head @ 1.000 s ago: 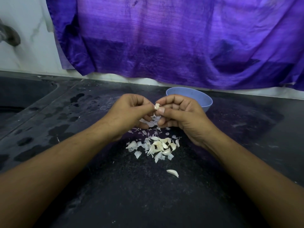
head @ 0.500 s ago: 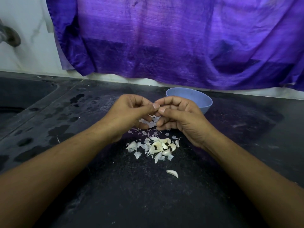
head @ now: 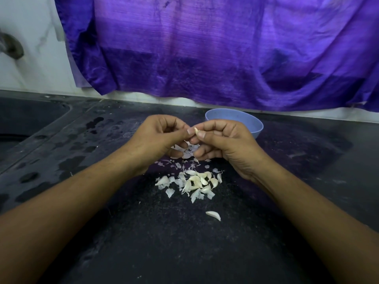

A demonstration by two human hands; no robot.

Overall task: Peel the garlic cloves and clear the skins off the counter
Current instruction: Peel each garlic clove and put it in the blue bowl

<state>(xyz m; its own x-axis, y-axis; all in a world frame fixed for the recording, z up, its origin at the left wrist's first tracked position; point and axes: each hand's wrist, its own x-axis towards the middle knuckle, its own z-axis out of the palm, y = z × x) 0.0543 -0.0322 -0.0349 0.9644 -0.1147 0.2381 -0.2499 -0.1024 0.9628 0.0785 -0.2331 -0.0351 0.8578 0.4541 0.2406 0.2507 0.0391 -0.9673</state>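
A small pale garlic clove (head: 196,130) is pinched between the thumb and fingers of my right hand (head: 223,144), a little above the dark counter (head: 143,242). My left hand (head: 158,138) meets it from the left, its thumb tip against the clove and its fingers curled. Below both hands lies a pile of garlic cloves and papery skins (head: 194,183). More skin flakes (head: 184,150) lie under the fingers. One loose clove (head: 213,215) lies apart, nearer to me.
A light blue bowl (head: 249,124) stands just behind my right hand. A sink basin (head: 24,119) sits at the far left under a metal tap (head: 11,46). Purple cloth (head: 225,48) hangs over the back wall. Wet patches (head: 67,162) mark the counter's left side.
Both hands have stayed in place, with only small finger movements on the clove; its tip shows again between the thumbs after being hidden half a second ago.
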